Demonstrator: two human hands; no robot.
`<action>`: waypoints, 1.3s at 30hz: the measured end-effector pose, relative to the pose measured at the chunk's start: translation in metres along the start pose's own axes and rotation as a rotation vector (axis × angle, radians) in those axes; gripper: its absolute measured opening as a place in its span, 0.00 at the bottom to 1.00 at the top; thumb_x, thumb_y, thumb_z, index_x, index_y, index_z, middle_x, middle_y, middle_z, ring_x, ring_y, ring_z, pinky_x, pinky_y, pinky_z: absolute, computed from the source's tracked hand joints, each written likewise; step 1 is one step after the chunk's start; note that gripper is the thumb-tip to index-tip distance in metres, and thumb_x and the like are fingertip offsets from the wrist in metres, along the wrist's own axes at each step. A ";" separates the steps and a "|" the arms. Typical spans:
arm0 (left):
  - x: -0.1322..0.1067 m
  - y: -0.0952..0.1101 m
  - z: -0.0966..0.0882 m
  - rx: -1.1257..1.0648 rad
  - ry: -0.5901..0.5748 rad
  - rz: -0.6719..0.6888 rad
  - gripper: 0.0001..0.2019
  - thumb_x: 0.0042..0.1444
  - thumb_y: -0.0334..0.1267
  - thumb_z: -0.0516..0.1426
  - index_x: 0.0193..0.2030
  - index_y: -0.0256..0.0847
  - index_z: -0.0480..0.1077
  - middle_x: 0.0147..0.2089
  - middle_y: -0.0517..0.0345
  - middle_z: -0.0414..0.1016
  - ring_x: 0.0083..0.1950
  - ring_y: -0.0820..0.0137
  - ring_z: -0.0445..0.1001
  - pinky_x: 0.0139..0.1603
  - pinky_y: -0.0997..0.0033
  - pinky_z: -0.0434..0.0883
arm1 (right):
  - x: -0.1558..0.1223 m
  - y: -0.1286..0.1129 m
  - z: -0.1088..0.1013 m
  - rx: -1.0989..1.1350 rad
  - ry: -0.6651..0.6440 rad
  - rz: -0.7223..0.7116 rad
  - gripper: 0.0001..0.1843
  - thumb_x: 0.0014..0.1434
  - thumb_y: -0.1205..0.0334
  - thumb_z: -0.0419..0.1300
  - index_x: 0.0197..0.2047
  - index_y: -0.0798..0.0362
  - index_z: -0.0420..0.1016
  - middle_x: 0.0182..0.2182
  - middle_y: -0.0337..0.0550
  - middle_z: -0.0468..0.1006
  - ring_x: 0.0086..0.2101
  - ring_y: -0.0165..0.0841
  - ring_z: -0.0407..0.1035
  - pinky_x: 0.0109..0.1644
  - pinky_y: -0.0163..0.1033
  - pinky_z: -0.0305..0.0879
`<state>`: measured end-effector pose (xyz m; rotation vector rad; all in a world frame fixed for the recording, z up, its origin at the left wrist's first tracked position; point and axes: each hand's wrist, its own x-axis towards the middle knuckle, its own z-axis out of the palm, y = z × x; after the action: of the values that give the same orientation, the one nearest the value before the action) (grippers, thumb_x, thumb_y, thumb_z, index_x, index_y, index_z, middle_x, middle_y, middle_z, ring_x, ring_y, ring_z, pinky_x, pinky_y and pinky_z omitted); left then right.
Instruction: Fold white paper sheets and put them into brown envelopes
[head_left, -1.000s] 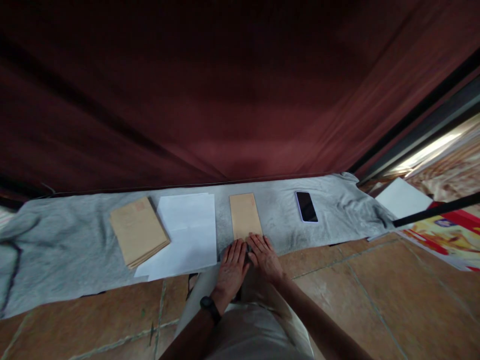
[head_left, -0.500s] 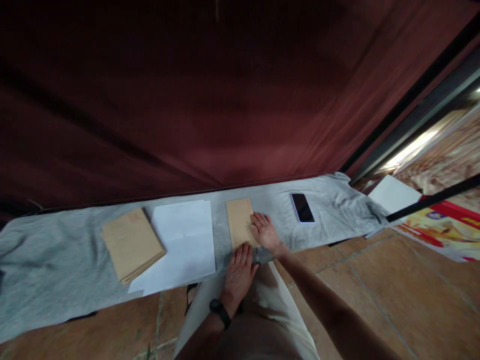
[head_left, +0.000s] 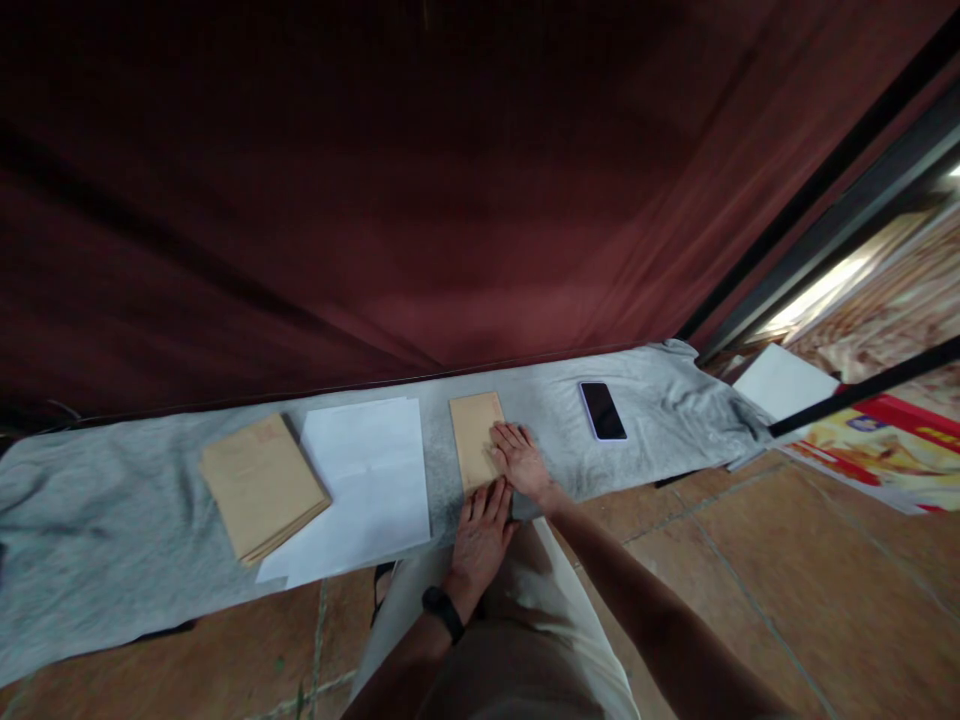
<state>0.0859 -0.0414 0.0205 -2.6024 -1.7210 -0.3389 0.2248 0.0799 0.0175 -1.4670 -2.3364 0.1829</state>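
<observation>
Brown envelope (head_left: 472,432), long axis 12-to-6; right hand (head_left: 519,463) flat on 4 o'clock edge, left hand (head_left: 484,524) flat at 6; both grips apart, clasping nothing.

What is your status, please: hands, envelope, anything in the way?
Right hand open, flat on envelope. Left hand open at its near edge. Paper and phone beside, apart.

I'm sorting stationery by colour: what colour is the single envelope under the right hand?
Tan brown; the envelope shows best in the head view.
</observation>
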 end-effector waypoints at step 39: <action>-0.028 -0.006 -0.016 -0.027 0.037 -0.184 0.27 0.69 0.45 0.48 0.69 0.32 0.62 0.70 0.39 0.65 0.70 0.52 0.63 0.68 0.50 0.63 | -0.077 -0.022 -0.020 0.452 0.149 0.494 0.12 0.65 0.57 0.56 0.43 0.53 0.78 0.37 0.50 0.78 0.39 0.40 0.73 0.49 0.45 0.70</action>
<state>0.0671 -0.0664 0.0308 -2.4435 -1.9605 -0.4124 0.2436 0.0003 0.0235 -1.7073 -1.6354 0.6579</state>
